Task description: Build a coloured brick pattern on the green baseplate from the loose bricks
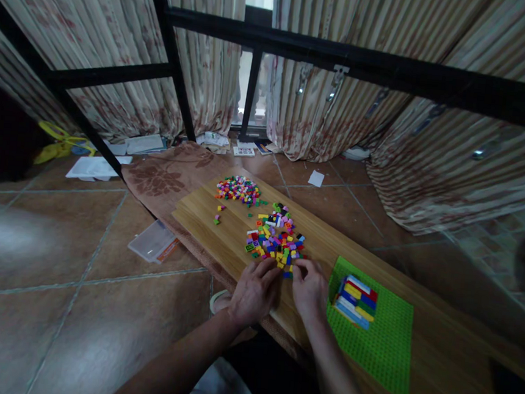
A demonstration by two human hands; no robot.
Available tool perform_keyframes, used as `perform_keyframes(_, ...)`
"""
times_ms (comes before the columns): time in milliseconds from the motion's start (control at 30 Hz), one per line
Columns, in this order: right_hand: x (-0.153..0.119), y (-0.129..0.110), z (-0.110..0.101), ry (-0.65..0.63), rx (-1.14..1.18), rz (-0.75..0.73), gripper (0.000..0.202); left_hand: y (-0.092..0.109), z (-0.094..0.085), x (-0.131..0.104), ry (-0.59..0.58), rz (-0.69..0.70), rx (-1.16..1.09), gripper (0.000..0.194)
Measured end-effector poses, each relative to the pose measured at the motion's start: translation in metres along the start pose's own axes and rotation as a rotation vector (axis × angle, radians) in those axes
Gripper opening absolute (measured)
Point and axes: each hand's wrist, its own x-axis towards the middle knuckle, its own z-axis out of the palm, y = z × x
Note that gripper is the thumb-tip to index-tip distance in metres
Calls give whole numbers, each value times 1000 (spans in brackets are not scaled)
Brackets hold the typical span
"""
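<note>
Both my hands are at the near edge of a loose pile of coloured bricks [275, 232] on the wooden board. My left hand [256, 287] has its fingers curled down beside the yellow bricks; its fingertips are hard to make out. Just to the right, my right hand [308, 287] is closed, thumb and forefinger together, near a blue brick; anything between them is too small to tell. Right of that hand lies a green baseplate [372, 354], with a block of red, white, blue, yellow and green bricks [357, 301] on it.
A second pile of smaller bricks [238, 189] lies at the board's far end. The wooden board [205, 216] rests on a brown cloth [163, 173]. A clear plastic lid [152, 241] is on the tiled floor at the left. Black metal bars [303, 41] cross in front of striped curtains.
</note>
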Motion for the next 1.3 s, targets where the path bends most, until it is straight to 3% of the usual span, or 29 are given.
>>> perform_keyframes(267, 9, -15, 10, -22, -142, 0, 24, -3, -1, 0, 3, 1, -34, 34)
perform_keyframes(567, 9, -10, 19, -17, 156, -40, 19, -3, -1, 0, 4, 6, -62, 32)
perform_keyframes(800, 4, -8, 21, 5, 411, 19, 19, -2, -3, 0, 18, 9, -93, 31)
perform_keyframes(1033, -8, -14, 3, 114, 826, 82, 24, -3, -6, 5, 152, -181, -382, 29)
perform_keyframes(1167, -22, -21, -4, 129, 820, 50, 25, 9, -8, 17, 123, -262, -607, 28)
perform_keyframes(1300, -30, -26, -10, 137, 693, -10, 23, 21, -7, 23, 124, -276, -644, 21)
